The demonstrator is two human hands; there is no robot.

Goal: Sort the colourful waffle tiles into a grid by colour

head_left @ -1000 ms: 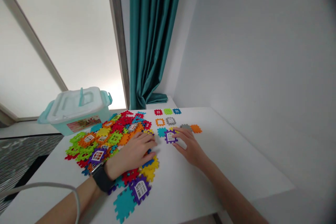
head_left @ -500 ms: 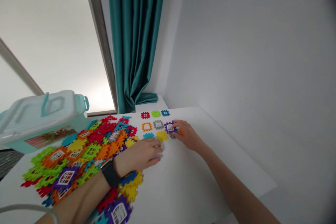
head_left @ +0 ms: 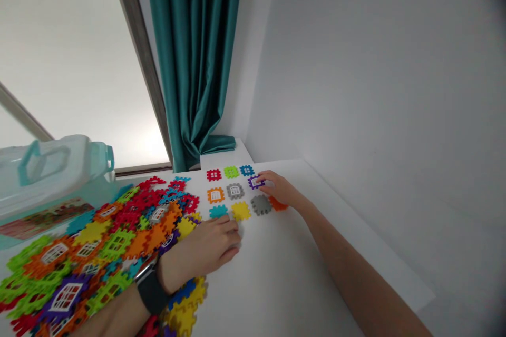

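Observation:
My right hand has its thumb and fingers at the right edge of a purple window tile, an interlocking plastic piece with a white pane. Below that hand lies an orange tile, partly covered, beside a grey tile. My left hand, with a dark watch on the wrist, rests palm down with loosely curled fingers and nothing visible in it. Its fingertips are near a light blue tile and a yellow tile. Farther back are red, green and blue tiles.
A heap of mixed coloured tiles spreads over the left of the white table. Behind it stands a lidded plastic box. A teal curtain hangs at the back; a wall borders the right.
My right hand has moved the purple tile back, away from me, relative to the other tiles. The grey tile below it is now uncovered. My left hand stays near the light blue tile.

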